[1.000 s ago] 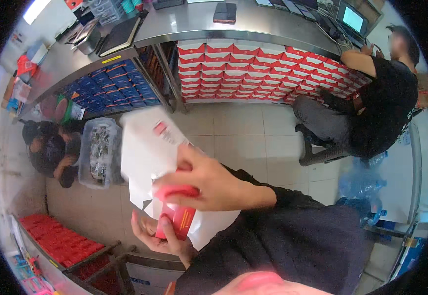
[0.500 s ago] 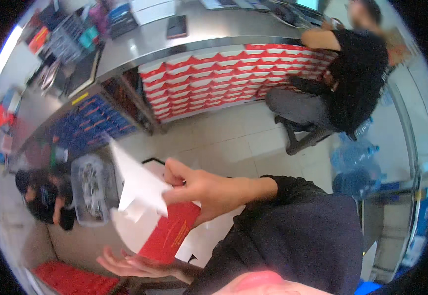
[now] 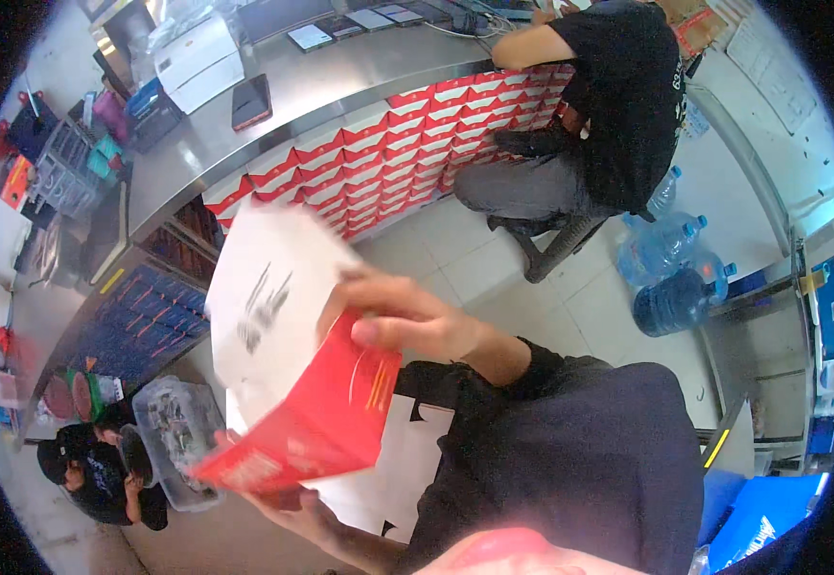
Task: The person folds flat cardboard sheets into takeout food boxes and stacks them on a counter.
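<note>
A red and white folded-card box (image 3: 331, 412) fills the space before me, its white inner face tilted upward with dark marks on it. My right hand (image 3: 407, 316) grips its right edge, with the thumb on the red side and the fingers over the white part. From below, my left hand (image 3: 292, 513) holds the lower edge of the red side; the card covers part of its fingers. Beneath the box lie flat white card pieces (image 3: 415, 455) with cut notches, beside my dark clothing.
A metal counter (image 3: 312, 81) bears several phones. Red and white boxes (image 3: 417, 144) are stacked below it. A person in black (image 3: 618, 105) sits on a stool; another (image 3: 101, 474) is near a clear bin (image 3: 173, 431). Large blue water bottles (image 3: 676, 259) stand right.
The box has turned, and its white face shows wider. My left hand, spread beneath it before, now closes on its lower edge. The whole view has shifted.
</note>
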Demonstrator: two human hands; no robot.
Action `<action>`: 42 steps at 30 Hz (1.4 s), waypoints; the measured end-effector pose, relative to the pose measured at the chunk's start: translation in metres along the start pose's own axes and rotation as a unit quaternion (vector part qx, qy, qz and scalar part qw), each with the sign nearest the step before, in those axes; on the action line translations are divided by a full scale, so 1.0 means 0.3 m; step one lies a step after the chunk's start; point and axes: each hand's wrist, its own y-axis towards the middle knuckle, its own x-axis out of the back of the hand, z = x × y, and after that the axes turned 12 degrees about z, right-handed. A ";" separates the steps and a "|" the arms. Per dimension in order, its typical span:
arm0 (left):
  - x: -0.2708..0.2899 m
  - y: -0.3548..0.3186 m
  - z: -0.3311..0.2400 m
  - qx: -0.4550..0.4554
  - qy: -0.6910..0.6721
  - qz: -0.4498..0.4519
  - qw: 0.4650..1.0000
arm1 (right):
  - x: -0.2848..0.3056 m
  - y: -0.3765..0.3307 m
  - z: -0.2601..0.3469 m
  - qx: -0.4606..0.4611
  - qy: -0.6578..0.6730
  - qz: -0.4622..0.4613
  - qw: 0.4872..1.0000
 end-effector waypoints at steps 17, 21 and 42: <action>-0.041 -0.021 -0.039 0.022 0.475 0.454 0.754 | -0.394 -0.078 -0.108 0.263 -0.266 0.107 0.921; -0.086 0.028 -0.122 0.015 0.518 0.556 0.650 | -0.388 -0.134 -0.229 0.277 -0.317 0.173 0.891; -0.065 0.057 -0.202 0.025 0.184 0.334 0.924 | -0.180 -0.105 -0.096 0.085 -0.332 0.129 0.930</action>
